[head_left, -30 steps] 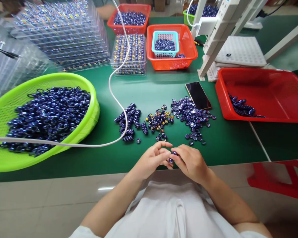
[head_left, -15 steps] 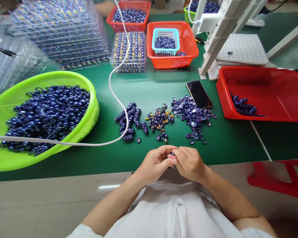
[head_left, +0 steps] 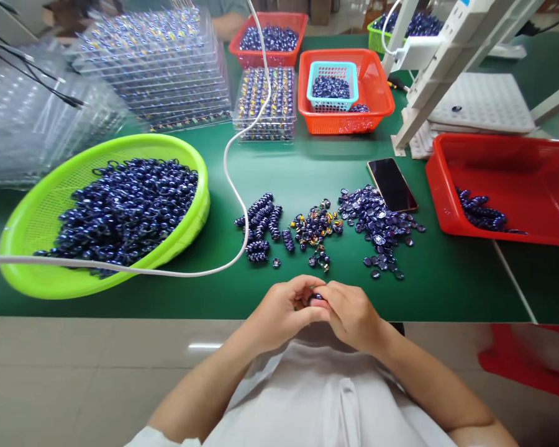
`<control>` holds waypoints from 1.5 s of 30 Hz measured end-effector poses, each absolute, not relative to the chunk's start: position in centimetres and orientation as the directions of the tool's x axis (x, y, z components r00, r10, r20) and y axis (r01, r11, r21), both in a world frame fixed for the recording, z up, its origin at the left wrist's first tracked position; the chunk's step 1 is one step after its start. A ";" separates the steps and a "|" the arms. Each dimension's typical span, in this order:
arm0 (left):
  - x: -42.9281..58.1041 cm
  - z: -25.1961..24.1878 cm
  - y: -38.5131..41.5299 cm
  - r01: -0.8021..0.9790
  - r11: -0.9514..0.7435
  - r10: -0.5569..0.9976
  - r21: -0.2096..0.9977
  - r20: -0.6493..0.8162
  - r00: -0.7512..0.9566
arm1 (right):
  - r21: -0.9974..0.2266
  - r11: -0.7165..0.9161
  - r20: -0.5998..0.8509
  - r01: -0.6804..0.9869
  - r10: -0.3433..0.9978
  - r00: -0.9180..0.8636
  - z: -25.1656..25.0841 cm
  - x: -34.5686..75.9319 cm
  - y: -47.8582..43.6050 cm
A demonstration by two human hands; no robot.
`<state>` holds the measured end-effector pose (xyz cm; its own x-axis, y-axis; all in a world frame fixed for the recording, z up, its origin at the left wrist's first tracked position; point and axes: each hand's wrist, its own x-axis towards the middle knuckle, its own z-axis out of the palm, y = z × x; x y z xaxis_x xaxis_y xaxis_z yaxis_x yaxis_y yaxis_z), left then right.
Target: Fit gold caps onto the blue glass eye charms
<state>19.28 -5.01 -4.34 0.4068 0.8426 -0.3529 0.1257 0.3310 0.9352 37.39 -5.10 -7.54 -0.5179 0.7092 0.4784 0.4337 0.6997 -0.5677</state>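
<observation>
Close to the table's front edge, my left hand (head_left: 282,313) and my right hand (head_left: 354,313) meet, fingers closed around a small shiny dark-blue cap (head_left: 315,297). Fingers cover most of it. Just beyond my hands lies a pile of small parts with yellow and metal bits (head_left: 315,226). Stacked rows of dark-blue caps (head_left: 261,217) are to its left, beside one single cap (head_left: 276,263). A spread of loose dark-blue caps (head_left: 377,223) lies to its right, against a phone (head_left: 392,184).
A lime-green basket (head_left: 23,273) of dark-blue pieces stands left, with a white cable (head_left: 228,167) crossing it. Clear trays (head_left: 181,81) are stacked behind. A red tray (head_left: 535,192), an orange basket (head_left: 377,118) and a metal post (head_left: 428,105) stand right and back.
The view has shifted, so the table things sit further right. My hands stay together, fingers slightly rearranged, with more of the dark-blue cap showing between them.
</observation>
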 end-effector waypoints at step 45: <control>20.3 -9.5 -1.8 0.608 -0.601 0.799 0.519 0.414 0.436 | -0.596 0.414 0.248 0.688 0.910 -0.333 -8.1 41.0 -3.8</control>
<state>20.32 -1.80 -9.53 0.4359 0.7989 0.4143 0.6077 -0.6009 0.5193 41.05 -3.77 -8.09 -0.3331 0.9097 0.2479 0.6882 0.4143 -0.5956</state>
